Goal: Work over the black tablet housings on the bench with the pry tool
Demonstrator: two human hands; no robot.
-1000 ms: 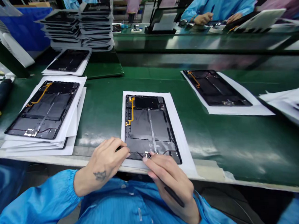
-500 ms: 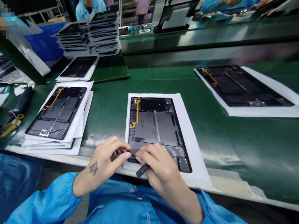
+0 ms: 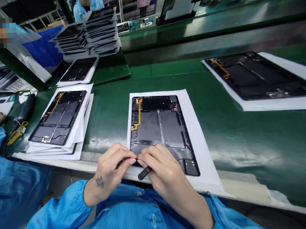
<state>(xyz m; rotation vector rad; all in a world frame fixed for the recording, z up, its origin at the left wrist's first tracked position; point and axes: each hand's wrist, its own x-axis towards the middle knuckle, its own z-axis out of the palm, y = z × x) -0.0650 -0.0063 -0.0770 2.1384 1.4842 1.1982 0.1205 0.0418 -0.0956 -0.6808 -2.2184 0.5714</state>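
Pale tape (image 3: 242, 183) ran along the near edge of the green desk (image 3: 111, 110), and close by came the action! The right hand (image 3: 165, 172) had its fingers closed around a black tool (image 3: 144, 173), blunt end poking out below; the left hand (image 3: 111, 172) held thumb and fingertips close together just beside it, though whether anything was pinched there could not fairly be told. Both were down at the near-left corner of an open tablet shell (image 3: 150, 130), which lay flat on a white sheet (image 3: 204, 156). Risky spot, this: a slip of the tool could have scratched the shell or nicked some small part hidden under the fingers, and a tug on the sheet might have swung everything askew. Farther up ran an orange ribbon (image 3: 140, 115), easily snagged by a stray sleeve. Beyond, to the left, a similar shell (image 3: 60, 116) topped a short stack; tall piles (image 3: 103, 36) rose behind, beside a blue bin (image 3: 46, 45).
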